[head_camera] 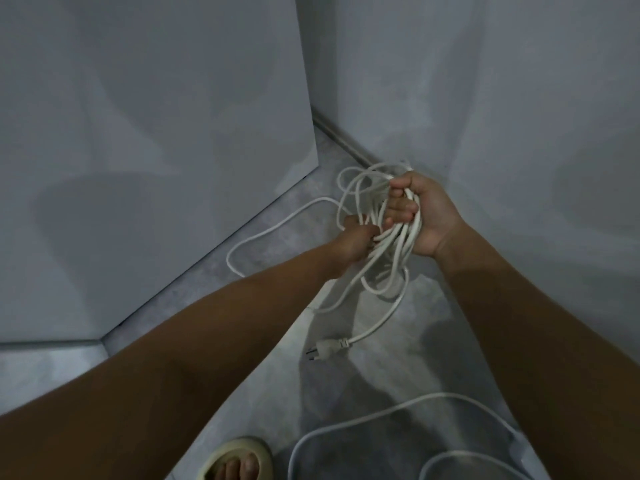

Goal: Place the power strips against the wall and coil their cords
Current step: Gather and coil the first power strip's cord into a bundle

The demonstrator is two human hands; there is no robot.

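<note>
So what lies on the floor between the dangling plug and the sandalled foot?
In the head view, nothing: bare grey floor, crossed only by shadow, separates the plug from the foot. Another cord loop lies off to the right.

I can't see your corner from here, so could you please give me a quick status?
Both hands, left and right, shut on the white cord bundle. Plug dangling free. Another loose cord on the floor by the foot.
</note>
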